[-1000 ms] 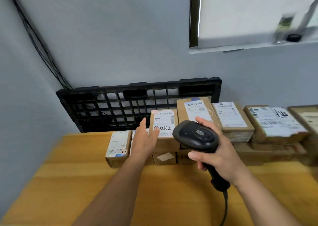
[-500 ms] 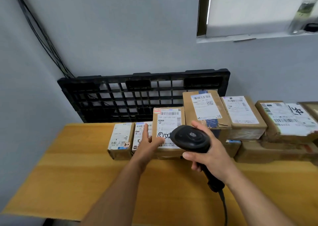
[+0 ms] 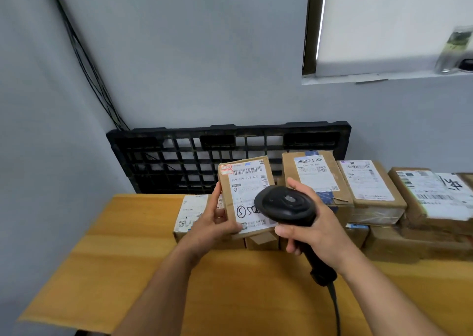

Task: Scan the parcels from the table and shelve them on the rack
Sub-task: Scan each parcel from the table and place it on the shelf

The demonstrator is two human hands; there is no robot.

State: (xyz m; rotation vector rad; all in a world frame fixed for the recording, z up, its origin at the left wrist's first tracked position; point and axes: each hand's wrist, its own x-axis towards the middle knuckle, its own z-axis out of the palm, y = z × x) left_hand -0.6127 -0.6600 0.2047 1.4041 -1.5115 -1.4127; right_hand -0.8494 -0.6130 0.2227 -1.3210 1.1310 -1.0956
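Left hand (image 3: 213,222) grips the parcel (image 3: 244,195), tilted up above the row of boxes (image 3: 368,184) on the table (image 3: 143,266). Right hand (image 3: 311,229) wraps the scanner (image 3: 285,204), head over its label.

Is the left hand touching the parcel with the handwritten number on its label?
Touching. The head view shows the left hand gripping the parcel: thumb on its label's lower corner, fingers along its left edge.

Soft daylight, blurred wide-angle edges
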